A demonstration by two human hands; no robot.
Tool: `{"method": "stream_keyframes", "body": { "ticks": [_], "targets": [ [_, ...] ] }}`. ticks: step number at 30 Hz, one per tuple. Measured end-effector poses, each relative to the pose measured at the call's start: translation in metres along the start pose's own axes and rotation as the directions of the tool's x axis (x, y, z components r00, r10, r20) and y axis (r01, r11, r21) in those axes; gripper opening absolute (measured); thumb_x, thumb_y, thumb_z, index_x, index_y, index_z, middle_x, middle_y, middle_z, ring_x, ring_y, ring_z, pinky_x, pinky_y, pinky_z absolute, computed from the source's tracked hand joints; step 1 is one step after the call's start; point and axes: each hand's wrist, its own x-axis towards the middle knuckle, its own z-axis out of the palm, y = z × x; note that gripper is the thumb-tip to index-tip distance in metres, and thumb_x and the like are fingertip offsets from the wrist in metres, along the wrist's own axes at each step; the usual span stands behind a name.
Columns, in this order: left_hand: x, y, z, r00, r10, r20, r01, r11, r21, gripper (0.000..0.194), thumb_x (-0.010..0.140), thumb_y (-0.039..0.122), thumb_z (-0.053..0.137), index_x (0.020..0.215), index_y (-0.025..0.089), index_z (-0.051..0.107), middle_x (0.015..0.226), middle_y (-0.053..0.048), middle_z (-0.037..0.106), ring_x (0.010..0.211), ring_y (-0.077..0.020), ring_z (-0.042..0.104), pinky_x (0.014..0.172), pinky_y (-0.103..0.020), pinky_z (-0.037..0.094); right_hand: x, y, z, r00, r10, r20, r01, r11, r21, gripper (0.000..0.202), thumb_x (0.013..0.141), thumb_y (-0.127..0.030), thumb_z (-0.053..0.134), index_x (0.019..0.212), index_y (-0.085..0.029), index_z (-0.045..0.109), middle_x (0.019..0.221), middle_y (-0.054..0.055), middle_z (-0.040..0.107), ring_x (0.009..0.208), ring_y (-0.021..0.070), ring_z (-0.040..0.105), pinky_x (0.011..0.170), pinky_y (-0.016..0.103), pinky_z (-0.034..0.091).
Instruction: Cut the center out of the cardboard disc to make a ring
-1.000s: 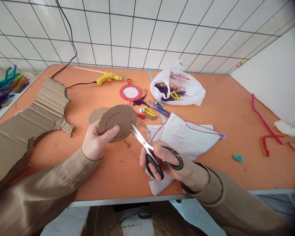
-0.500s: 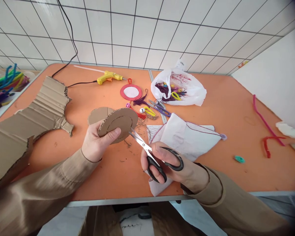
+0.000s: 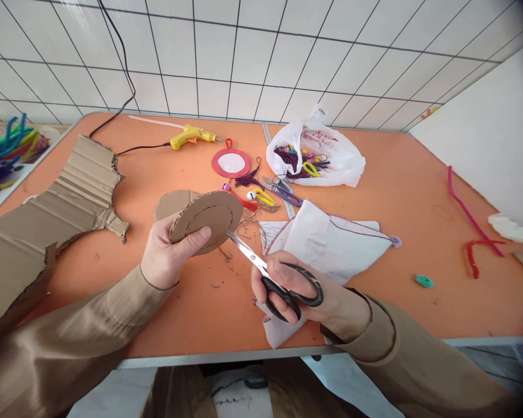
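My left hand (image 3: 169, 249) pinches a round cardboard disc (image 3: 213, 215), its thumb flat on the face, where a dashed circle is marked. My right hand (image 3: 296, 284) has its fingers through the black handles of a pair of scissors (image 3: 253, 258). Their blades are nearly closed, with the tips at the disc's right edge; whether they touch it I cannot tell. Behind the disc, a second cardboard circle (image 3: 169, 203) lies partly hidden on the orange table (image 3: 192, 307). A white cloth piece (image 3: 331, 238) with stitched edges lies beyond and partly under my right hand.
A large cut cardboard sheet (image 3: 56, 209) covers the left side. Farther back are a yellow glue gun (image 3: 189, 137), a red-rimmed round piece (image 3: 230, 163), purple-handled scissors (image 3: 287, 194) and a white plastic bag (image 3: 344, 157). Pipe cleaners (image 3: 470, 209) lie on the right.
The scissors' blades have closed from slightly parted to nearly together. The disc and my left hand have shifted slightly left.
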Motion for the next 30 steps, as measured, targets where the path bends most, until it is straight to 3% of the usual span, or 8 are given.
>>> {"method": "stream_keyframes", "body": {
  "ticks": [7, 11, 15, 20, 26, 30],
  "targets": [
    [0.006, -0.008, 0.004, 0.995, -0.029, -0.093, 0.014, 0.988, -0.151, 0.031, 0.066, 0.03, 0.082, 0.093, 0.017, 0.075, 0.097, -0.007, 0.077, 0.101, -0.0309, 0.067, 0.087, -0.042, 0.056, 0.003, 0.001, 0.001, 0.999, -0.019, -0.038, 0.019, 1.0, -0.011, 0.055, 0.081, -0.069, 0.056, 0.066, -0.016, 0.057, 0.037, -0.006, 0.044, 0.034, 0.007, 0.032, 0.041, 0.023, 0.031],
    [0.014, -0.012, 0.003, 0.987, -0.102, -0.125, 0.071, 0.971, -0.23, 0.041, 0.06, 0.031, 0.085, 0.095, 0.014, 0.073, 0.1, -0.011, 0.076, 0.104, -0.0336, 0.067, 0.089, -0.044, 0.055, 0.003, 0.003, 0.003, 0.997, -0.024, -0.068, 0.024, 1.0, 0.011, 0.052, 0.084, -0.066, 0.053, 0.067, -0.017, 0.057, 0.037, -0.007, 0.04, 0.035, 0.0073, 0.03, 0.043, 0.023, 0.03],
    [0.019, -0.012, -0.001, 0.974, -0.186, -0.126, 0.143, 0.944, -0.296, 0.04, 0.057, 0.03, 0.086, 0.091, 0.013, 0.073, 0.097, -0.012, 0.077, 0.101, -0.0344, 0.069, 0.084, -0.043, 0.058, 0.003, 0.007, 0.002, 0.997, -0.08, 0.014, 0.079, 0.995, 0.06, 0.056, 0.078, -0.072, 0.058, 0.071, -0.016, 0.057, 0.043, -0.005, 0.047, 0.037, 0.0071, 0.034, 0.043, 0.022, 0.03],
    [0.02, -0.009, -0.006, 0.962, -0.269, -0.039, 0.24, 0.906, -0.348, 0.03, 0.065, 0.026, 0.081, 0.092, 0.016, 0.073, 0.098, -0.01, 0.076, 0.099, -0.0325, 0.07, 0.077, -0.04, 0.06, 0.004, 0.008, -0.001, 0.986, -0.114, 0.124, 0.113, 0.994, 0.011, 0.064, 0.077, -0.078, 0.052, 0.078, -0.015, 0.057, 0.049, -0.003, 0.051, 0.038, 0.0072, 0.04, 0.04, 0.021, 0.03],
    [0.018, -0.008, -0.005, 0.966, -0.257, -0.037, 0.223, 0.896, -0.384, 0.029, 0.062, 0.026, 0.083, 0.087, 0.016, 0.074, 0.093, -0.011, 0.076, 0.092, -0.0329, 0.071, 0.073, -0.04, 0.06, 0.002, 0.005, -0.003, 0.98, -0.12, 0.156, 0.126, 0.991, -0.033, 0.065, 0.08, -0.077, 0.049, 0.085, -0.013, 0.058, 0.051, -0.002, 0.054, 0.04, 0.0073, 0.041, 0.041, 0.02, 0.032],
    [0.02, 0.0, -0.009, 0.989, -0.122, -0.086, 0.084, 0.93, -0.357, 0.026, 0.062, 0.023, 0.083, 0.085, 0.016, 0.073, 0.09, -0.009, 0.077, 0.095, -0.0309, 0.071, 0.082, -0.041, 0.058, 0.0, 0.003, -0.002, 0.984, -0.093, 0.155, 0.105, 0.992, -0.069, 0.066, 0.079, -0.077, 0.05, 0.086, -0.013, 0.058, 0.055, -0.002, 0.053, 0.042, 0.0081, 0.046, 0.042, 0.02, 0.033]
  ]
}}
